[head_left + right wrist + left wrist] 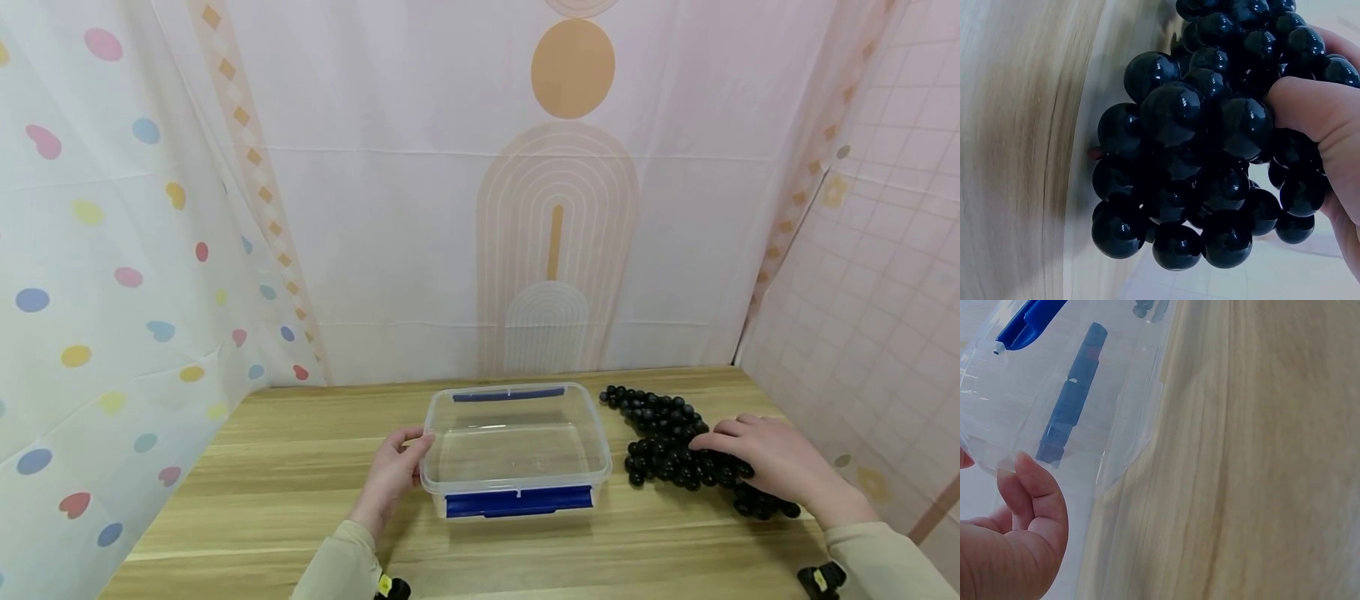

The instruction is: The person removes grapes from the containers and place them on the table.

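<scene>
A clear plastic food container [517,454] with blue clips stands on the wooden table, one clip [519,501] facing the near side. My left hand [395,471] grips its left edge, thumb at the rim; the left wrist view shows bent fingers [1038,487] against the clear wall. To the right of the container lie bunches of shiny black grapes [667,421]. Over the nearer part of them, my right hand [772,458] holds a bunch. In the right wrist view the thumb [1304,103] presses into the grapes [1175,115], and the other fingers are largely hidden behind them.
The wooden table [285,475] ends at a patterned curtain [397,250] at the back. More curtain hangs on the left with coloured dots and on the right with a grid. A dark strap piece [821,579] sits at the right wrist.
</scene>
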Available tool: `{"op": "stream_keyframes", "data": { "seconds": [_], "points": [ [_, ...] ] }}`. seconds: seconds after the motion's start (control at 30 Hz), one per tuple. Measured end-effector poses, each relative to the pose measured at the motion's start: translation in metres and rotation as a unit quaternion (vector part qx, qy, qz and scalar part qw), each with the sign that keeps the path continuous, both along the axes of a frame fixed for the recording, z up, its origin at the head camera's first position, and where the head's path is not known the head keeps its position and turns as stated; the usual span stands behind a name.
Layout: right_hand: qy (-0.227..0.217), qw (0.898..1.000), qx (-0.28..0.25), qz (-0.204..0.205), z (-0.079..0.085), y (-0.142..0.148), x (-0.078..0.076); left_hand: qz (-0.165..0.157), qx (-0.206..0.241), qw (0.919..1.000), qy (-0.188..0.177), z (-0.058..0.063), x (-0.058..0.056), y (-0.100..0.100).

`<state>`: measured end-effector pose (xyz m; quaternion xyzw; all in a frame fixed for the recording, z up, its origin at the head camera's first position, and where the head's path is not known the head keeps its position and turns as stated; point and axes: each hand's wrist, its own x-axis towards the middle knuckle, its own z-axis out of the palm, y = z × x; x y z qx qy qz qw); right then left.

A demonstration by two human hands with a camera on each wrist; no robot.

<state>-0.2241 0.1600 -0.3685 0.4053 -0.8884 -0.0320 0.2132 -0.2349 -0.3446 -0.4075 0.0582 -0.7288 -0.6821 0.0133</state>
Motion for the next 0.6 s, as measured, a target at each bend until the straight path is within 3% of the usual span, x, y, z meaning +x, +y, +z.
{"op": "stream_keyframes", "data": {
  "seconds": [0.5,0.6],
  "points": [
    [0.039,0.999,0.025,0.022,-0.0011,0.0000,-0.0030,-0.001,0.000,1.0000,0.000,0.0010,0.0007,0.0002],
    [0.040,0.999,0.025,0.022,-0.0031,0.0009,-0.0038,-0.006,-0.002,1.0000,-0.004,0.0086,0.0047,0.0019]
  ]
}}
